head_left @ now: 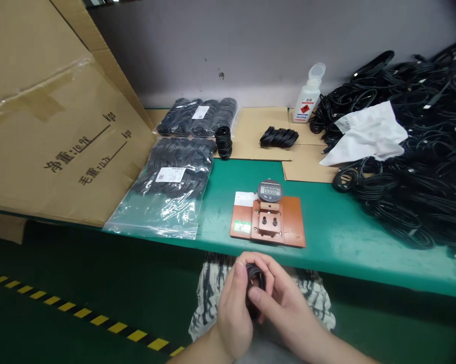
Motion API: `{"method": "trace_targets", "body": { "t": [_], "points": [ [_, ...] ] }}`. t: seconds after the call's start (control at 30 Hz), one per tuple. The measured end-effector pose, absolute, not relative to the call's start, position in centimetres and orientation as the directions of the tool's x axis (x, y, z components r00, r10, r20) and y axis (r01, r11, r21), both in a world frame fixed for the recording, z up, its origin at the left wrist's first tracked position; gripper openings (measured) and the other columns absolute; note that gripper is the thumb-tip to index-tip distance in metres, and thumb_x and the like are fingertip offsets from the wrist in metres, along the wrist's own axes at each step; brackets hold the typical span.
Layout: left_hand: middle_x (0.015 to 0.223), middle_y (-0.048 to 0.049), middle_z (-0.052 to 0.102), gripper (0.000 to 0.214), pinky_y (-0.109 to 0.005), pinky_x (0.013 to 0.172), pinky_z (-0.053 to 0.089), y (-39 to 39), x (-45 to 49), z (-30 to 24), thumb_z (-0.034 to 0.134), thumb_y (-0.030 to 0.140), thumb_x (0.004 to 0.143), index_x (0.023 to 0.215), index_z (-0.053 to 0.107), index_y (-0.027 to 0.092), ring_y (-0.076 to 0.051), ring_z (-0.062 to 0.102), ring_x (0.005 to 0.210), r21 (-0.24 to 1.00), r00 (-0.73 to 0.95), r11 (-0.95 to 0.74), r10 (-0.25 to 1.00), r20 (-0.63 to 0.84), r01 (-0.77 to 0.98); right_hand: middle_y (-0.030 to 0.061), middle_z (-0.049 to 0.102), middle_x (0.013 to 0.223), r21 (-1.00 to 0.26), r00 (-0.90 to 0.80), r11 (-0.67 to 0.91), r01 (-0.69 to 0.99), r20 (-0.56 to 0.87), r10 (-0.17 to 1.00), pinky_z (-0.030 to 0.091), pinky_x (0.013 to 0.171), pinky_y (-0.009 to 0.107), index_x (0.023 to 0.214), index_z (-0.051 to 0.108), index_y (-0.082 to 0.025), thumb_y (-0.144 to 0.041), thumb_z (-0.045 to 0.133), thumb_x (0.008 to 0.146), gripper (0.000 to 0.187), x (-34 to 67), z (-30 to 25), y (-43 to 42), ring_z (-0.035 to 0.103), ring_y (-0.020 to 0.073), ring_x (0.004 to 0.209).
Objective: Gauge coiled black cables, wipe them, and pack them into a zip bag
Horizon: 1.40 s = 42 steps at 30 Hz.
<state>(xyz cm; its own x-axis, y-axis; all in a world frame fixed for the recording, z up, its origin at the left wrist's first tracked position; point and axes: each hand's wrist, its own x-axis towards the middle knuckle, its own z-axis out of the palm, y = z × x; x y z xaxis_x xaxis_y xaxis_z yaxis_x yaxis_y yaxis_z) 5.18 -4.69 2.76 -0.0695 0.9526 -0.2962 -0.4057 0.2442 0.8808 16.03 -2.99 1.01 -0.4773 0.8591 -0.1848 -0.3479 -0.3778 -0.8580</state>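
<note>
A small coil of black cable (256,275) sits between my two hands, just in front of the table edge. My left hand (233,308) presses against the coil's left side, fingers closed on it. Around its far and right sides wraps my right hand (279,298), with the thumb laid across the coil's front. The lower part of the coil is mostly covered by my fingers. Beyond my hands, a digital dial gauge (270,190) reading 0.000 stands on a reddish-brown base plate (294,222) with a small clamping block.
Bagged cable coils (178,151) lie at left beside a large cardboard box (61,126). A single coil (223,142) and a row of coils (279,137) rest on cardboard. A white bottle (307,101), a white cloth (368,134) and a heap of black cables (395,197) occupy the right.
</note>
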Motion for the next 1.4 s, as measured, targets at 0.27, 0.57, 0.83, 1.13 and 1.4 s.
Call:
{"method": "trace_targets", "body": {
  "t": [0.27, 0.57, 0.83, 1.13, 1.4],
  "points": [
    [0.063, 0.0032, 0.051, 0.046, -0.017, 0.04, 0.032, -4.7, 5.6, 1.3, 0.044, 0.057, 0.101, 0.089, 0.065, 0.018, -0.007, 0.04, 0.045, 0.785, -0.008, 0.247, 0.952, -0.305, -0.569, 0.0026, 0.063, 0.094, -0.86, -0.461, -0.384, -0.337, -0.205, 0.864, 0.05, 0.049, 0.015, 0.124, 0.062, -0.028, -0.044, 0.073, 0.089, 0.04, 16.1, 0.4, -3.1, 0.053, 0.0109, 0.065],
    [0.077, -0.0029, 0.061, 0.042, -0.02, 0.055, 0.041, -4.5, 5.2, 1.7, 0.053, 0.053, 0.098, 0.119, 0.068, 0.02, -0.012, 0.049, 0.06, 0.74, 0.084, 0.261, 0.96, -0.268, -0.62, 0.0067, 0.07, 0.111, -0.834, -0.441, -0.353, -0.423, -0.151, 0.885, 0.062, 0.07, 0.032, 0.14, 0.055, -0.032, -0.045, 0.057, 0.099, 0.043, 17.4, -1.9, -3.9, 0.07, 0.0194, 0.08],
    [0.106, -0.0106, 0.072, 0.043, -0.035, 0.09, 0.053, -5.1, 4.3, 1.4, 0.046, 0.051, 0.101, 0.117, 0.075, 0.022, -0.025, 0.066, 0.092, 0.991, -0.063, 0.015, 0.998, -0.024, -0.135, 0.0042, 0.05, 0.156, -0.935, -0.314, 0.017, -0.354, 0.136, 0.94, 0.044, 0.117, 0.043, 0.149, 0.046, -0.04, -0.04, 0.05, 0.104, 0.045, 18.5, -0.5, -4.0, 0.046, 0.0248, 0.144],
    [0.096, -0.0055, 0.078, 0.02, -0.031, 0.083, 0.055, -4.4, 3.6, 2.3, 0.06, 0.027, 0.097, 0.107, 0.076, 0.025, -0.023, 0.072, 0.088, 0.986, -0.002, -0.139, 0.99, 0.14, 0.091, 0.0111, 0.046, 0.158, -0.967, -0.358, 0.221, -0.13, 0.253, 0.899, 0.042, 0.117, 0.054, 0.147, 0.049, -0.031, -0.039, 0.047, 0.105, 0.044, 19.1, -0.4, -4.2, 0.045, 0.0326, 0.144],
    [0.1, -0.0079, 0.067, 0.037, -0.032, 0.081, 0.054, -4.6, 3.4, 1.1, 0.04, 0.044, 0.105, 0.116, 0.069, 0.023, -0.023, 0.066, 0.091, 0.971, -0.162, -0.238, 0.96, 0.229, -0.035, 0.0106, 0.047, 0.155, -0.97, -0.355, 0.203, -0.137, 0.239, 0.904, 0.045, 0.115, 0.045, 0.143, 0.048, -0.032, -0.032, 0.044, 0.106, 0.037, 18.6, 0.1, -4.0, 0.044, 0.0272, 0.146]
  ]
}}
